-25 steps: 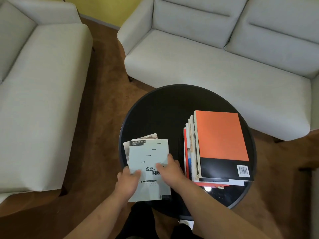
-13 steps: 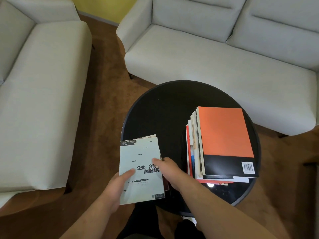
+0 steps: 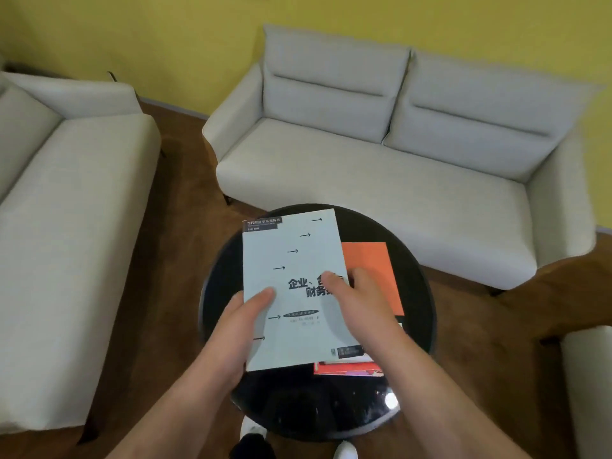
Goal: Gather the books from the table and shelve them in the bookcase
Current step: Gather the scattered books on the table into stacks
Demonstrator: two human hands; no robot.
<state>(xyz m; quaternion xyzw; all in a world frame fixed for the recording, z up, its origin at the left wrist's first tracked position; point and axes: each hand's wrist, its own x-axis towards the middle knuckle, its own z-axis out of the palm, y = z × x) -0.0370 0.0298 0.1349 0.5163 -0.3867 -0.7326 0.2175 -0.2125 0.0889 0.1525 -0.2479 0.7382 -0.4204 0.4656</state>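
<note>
Round black table [image 3: 415, 279], lower centre: left hand [image 3: 239, 329] and right hand [image 3: 362, 301] grip a pale blue paperback [image 3: 291, 256] above an orange-topped book stack [image 3: 372, 265]

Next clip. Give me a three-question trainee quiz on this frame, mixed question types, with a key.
1. True or false: the left hand and right hand both hold the pale book.
2. The top cover of the stack on the table is: A green, B orange, C blue.
3. Fill in: the stack lies on a round ____ table.
Key: 1 true; 2 B; 3 black.
</note>
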